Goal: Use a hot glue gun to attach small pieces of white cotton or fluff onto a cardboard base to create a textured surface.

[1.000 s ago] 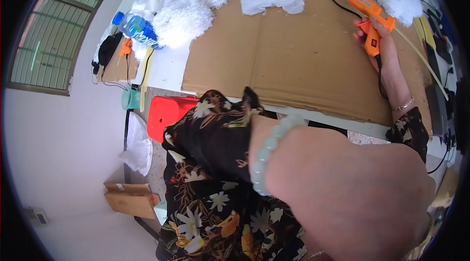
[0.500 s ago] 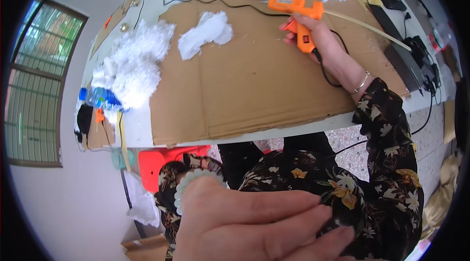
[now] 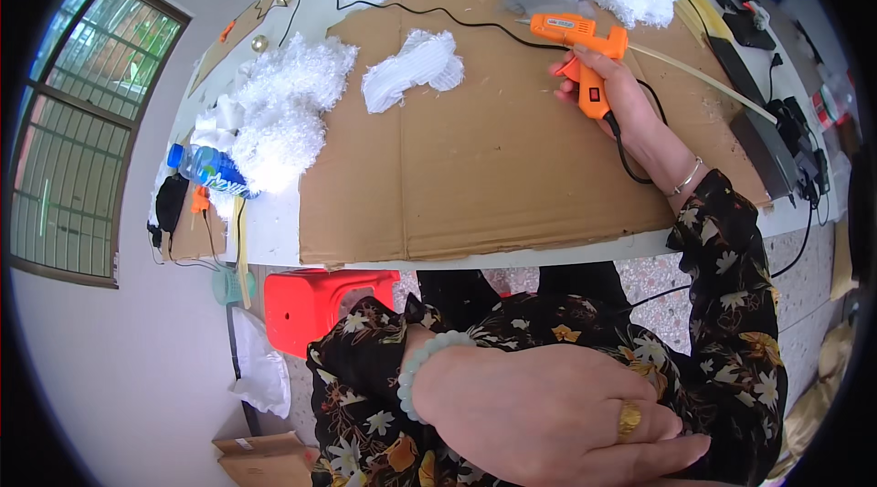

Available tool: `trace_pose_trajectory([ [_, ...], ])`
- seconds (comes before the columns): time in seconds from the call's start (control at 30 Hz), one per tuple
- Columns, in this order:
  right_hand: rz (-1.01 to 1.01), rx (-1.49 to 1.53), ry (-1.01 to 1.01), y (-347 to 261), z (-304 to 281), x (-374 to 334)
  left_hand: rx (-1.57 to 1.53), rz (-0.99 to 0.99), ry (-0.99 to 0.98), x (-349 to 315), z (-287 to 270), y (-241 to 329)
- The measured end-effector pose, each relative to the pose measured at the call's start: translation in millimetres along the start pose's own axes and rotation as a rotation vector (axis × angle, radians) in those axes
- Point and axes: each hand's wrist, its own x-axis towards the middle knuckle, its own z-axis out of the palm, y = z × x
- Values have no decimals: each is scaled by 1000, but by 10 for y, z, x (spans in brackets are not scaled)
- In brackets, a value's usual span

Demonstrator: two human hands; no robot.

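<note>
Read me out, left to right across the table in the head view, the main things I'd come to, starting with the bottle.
Bottle → ribbed white bundle → glue gun, held in your right hand → dark box.

- One left hand (image 3: 548, 409) and one right hand (image 3: 626, 89) are showing.
- One glue gun (image 3: 575, 31) is occupying the right hand.
- Three white heaps (image 3: 290, 112) are lying left, far and far right.
- One bottle (image 3: 215, 171) is showing left.
- One red stool (image 3: 294, 312) is standing near.
</note>
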Motion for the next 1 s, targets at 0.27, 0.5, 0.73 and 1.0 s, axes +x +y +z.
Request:
trace_pose_trajectory([
  [0.27,-17,29,-19,-101,246,-93,535,219,240,-524,-5,-18],
  [0.5,-28,-103,-26,-39,-19,-8,900,-433,1157,-1070,-1411,-1327],
  [0.73,-32,-182,-75,62,25,16,1254,-795,1031,-1132,-1923,-1899],
  [1.0,30,-196,-86,-7,23,-85,1269,-854,989,-1281,-2017,-2217],
])
